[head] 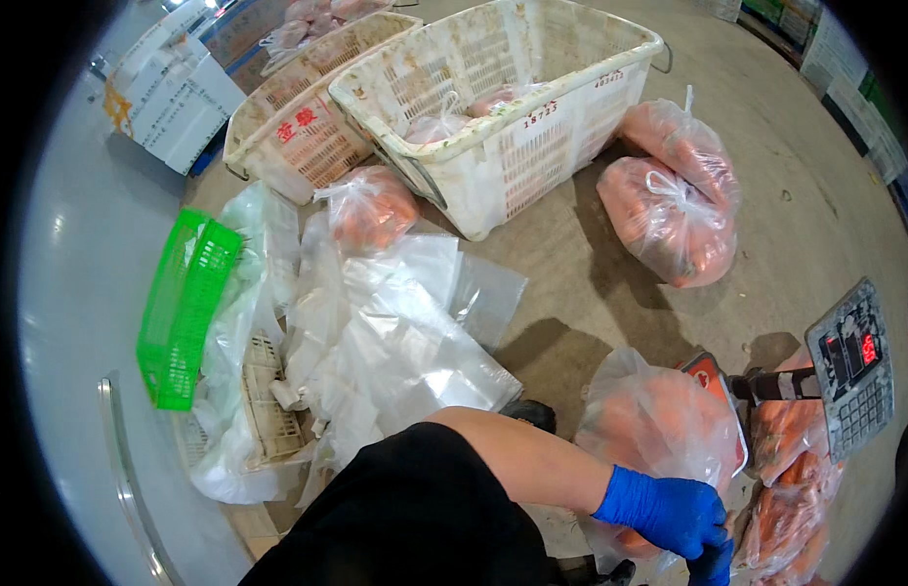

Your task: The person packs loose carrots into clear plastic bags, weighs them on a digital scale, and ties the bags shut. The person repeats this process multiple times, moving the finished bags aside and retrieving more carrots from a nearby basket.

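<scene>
My left hand (663, 513), in a blue glove, reaches across from a black sleeve with its fingers curled down. Just below it is part of my right hand (710, 565), also blue-gloved and cut off by the bottom edge. The two hands touch or overlap over a clear plastic bag (622, 546) with orange produce inside. Their fingertips are hidden, so their grip on the bag cannot be made out. Beyond them, a large bag of carrots (644, 417) rests on the red-topped platform (706, 373) of a digital scale, whose display head (853, 370) is lit.
Filled carrot bags (787, 505) lie right of the scale, others (674, 212) farther off. Two white crates, a near one (571, 139) and a far one (300, 124), stand ahead. Empty plastic bags (403, 329) are spread beside a green basket (183, 315). A metal rail (117, 454) runs at left.
</scene>
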Demonstrator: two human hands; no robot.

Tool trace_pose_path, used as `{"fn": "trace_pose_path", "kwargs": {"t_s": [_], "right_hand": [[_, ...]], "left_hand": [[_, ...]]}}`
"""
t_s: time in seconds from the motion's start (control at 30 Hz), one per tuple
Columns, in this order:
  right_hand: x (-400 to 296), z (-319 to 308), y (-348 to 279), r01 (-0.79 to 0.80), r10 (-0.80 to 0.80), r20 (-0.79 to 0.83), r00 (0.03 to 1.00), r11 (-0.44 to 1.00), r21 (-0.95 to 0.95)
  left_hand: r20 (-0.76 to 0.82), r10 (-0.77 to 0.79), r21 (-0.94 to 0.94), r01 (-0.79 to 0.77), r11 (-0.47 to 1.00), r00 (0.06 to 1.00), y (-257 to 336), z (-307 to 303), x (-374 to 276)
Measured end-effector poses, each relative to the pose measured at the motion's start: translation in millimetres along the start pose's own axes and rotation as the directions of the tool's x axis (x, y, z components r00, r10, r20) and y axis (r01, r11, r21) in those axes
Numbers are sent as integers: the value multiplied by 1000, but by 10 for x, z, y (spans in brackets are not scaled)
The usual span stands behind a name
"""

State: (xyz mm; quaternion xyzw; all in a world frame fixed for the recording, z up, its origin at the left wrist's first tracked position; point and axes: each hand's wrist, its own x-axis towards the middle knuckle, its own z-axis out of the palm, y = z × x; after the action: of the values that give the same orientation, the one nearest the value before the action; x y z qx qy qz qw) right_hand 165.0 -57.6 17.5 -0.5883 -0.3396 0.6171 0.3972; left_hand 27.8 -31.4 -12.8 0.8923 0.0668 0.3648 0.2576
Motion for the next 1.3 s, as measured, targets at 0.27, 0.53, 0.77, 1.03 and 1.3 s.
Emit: {"fn": "trace_pose_path", "kwargs": {"t_s": [0.27,0.53,0.77,1.03,1.3], "right_hand": [[74,-426,163,255,-500,278,820,-115,-960],[-304,-63,73,316,-567,166,807,177,-932],[-236,108,153,-65,43,-78,996,954,-294],[-97,340,-151,217,-226,-50,973,965,-144],[254,10,278,243,-260,28,965,851,-465]], "left_hand": [[-29,-7,-123,3,992,1000,-213,-87,-567],[45,-461,-341,447,827,886,-125,152,-268],[272,-531,-465,593,658,803,-154,98,-339],[238,-393,-304,452,838,888,-110,-29,-260],[16,63,144,-64,987,998,-346,-108,-293]]}}
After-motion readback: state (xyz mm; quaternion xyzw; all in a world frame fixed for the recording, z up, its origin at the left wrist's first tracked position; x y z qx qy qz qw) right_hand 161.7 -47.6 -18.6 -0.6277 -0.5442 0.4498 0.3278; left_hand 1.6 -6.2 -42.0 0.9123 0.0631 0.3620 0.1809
